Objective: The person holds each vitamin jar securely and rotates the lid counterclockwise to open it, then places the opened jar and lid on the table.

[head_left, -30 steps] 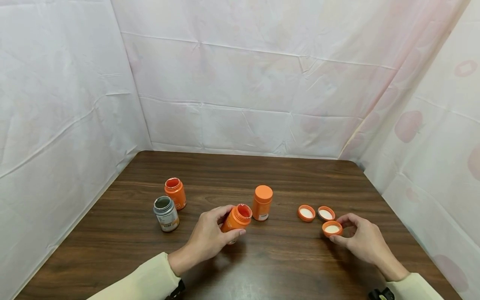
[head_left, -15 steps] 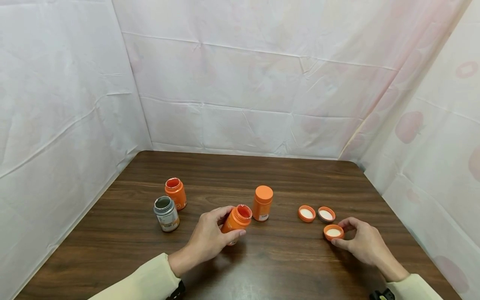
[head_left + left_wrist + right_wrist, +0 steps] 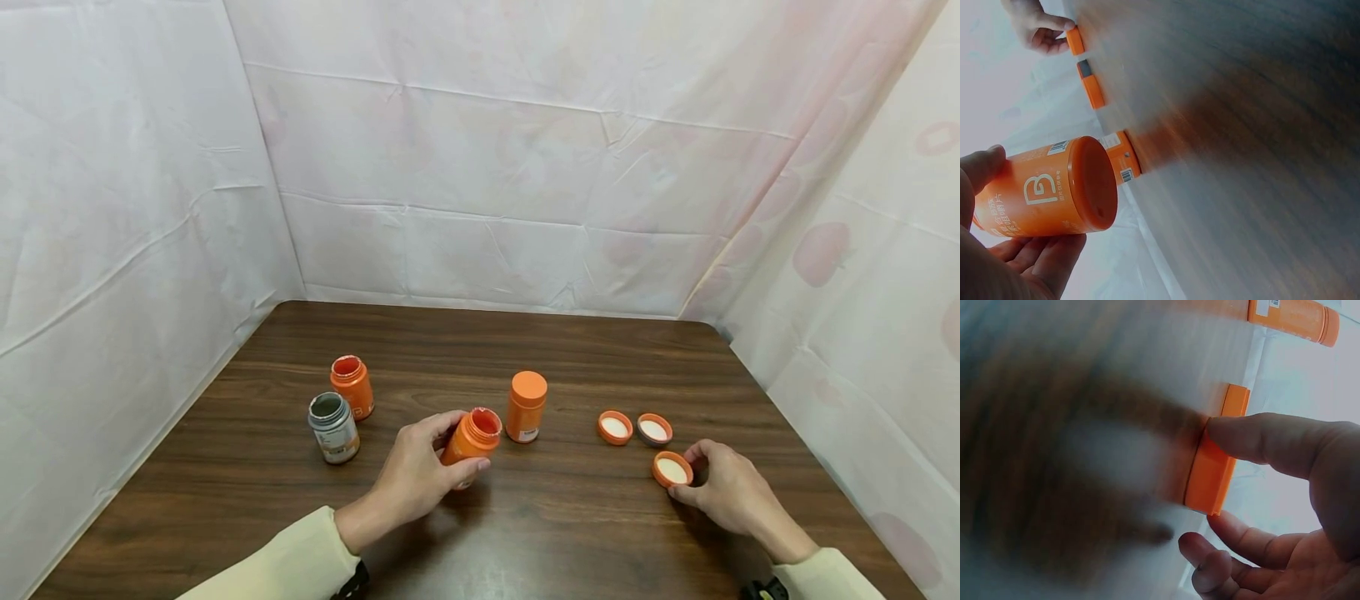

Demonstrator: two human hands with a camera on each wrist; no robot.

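Observation:
My left hand (image 3: 412,471) grips an uncapped orange bottle (image 3: 468,446), its mouth tilted up. In the left wrist view the bottle's flat base (image 3: 1097,184) shows, held above the table. Over on the right side, my right hand (image 3: 727,490) pinches an orange lid (image 3: 672,469) by its edges, white liner facing up. The right wrist view has the thumb (image 3: 1247,439) on the lid's near side and a fingertip at its far end, with the lid down at the tabletop. Two more upturned lids, one orange (image 3: 615,427) and one dark-sided with an orange rim (image 3: 655,429), lie just beyond.
A capped orange bottle (image 3: 527,407) stands just beyond the held one. To the left are an open grey bottle (image 3: 334,433) and an open orange bottle (image 3: 356,392), both upright. White sheeting (image 3: 480,208) surrounds the brown wooden table (image 3: 555,533) at the back and sides.
My right hand has shifted the pinched lid slightly right and nearer, away from the other two lids, bringing it down to the table. The left hand and its bottle have barely moved.

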